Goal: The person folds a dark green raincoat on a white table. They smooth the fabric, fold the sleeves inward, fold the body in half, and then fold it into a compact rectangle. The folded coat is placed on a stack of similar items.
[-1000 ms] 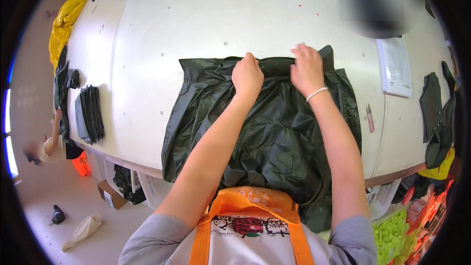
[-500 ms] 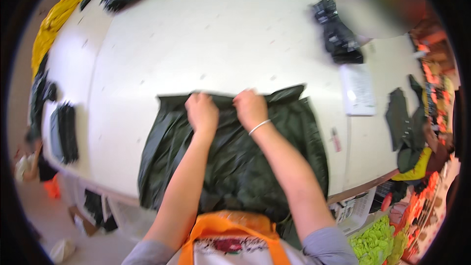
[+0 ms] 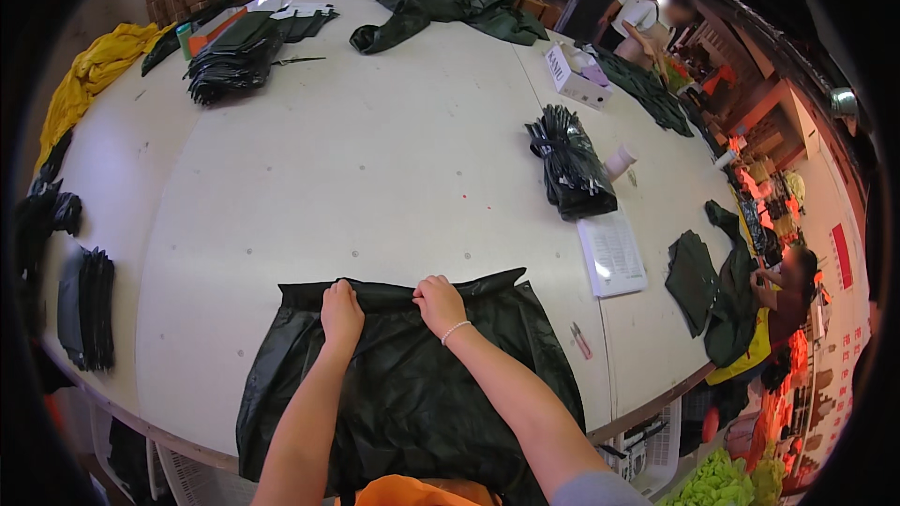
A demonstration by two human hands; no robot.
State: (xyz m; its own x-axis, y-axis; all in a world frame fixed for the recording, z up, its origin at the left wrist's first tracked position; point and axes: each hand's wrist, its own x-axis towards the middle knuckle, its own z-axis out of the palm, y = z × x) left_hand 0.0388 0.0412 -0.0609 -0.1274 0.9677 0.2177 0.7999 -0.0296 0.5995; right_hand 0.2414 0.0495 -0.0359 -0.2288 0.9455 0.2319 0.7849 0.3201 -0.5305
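A dark green, shiny piece of fabric, like part of a rain garment (image 3: 412, 394), lies at the near edge of the table in front of me. Along its far edge runs a folded-over band. My left hand (image 3: 342, 314) pinches this band left of its middle, fingers closed. A short way to the right, my right hand (image 3: 439, 307), with a pale bracelet at the wrist, grips the same band with curled fingers. Some creases run down the fabric between my forearms. Its near end hangs toward my orange-trimmed apron (image 3: 422, 492).
On the white table (image 3: 281, 150) lie small pink-handled snips (image 3: 582, 341), a paper stack (image 3: 614, 253), a tied dark bundle (image 3: 570, 164) and a white box (image 3: 577, 77). Dark stacks (image 3: 86, 309) sit at left. Dark garment pieces (image 3: 694, 281) lie at right. Co-workers stand around the far and right sides.
The view has tilted up, so the far table end and people there now show. My hands and the fabric appear lower in the picture, with the grip on the band much the same.
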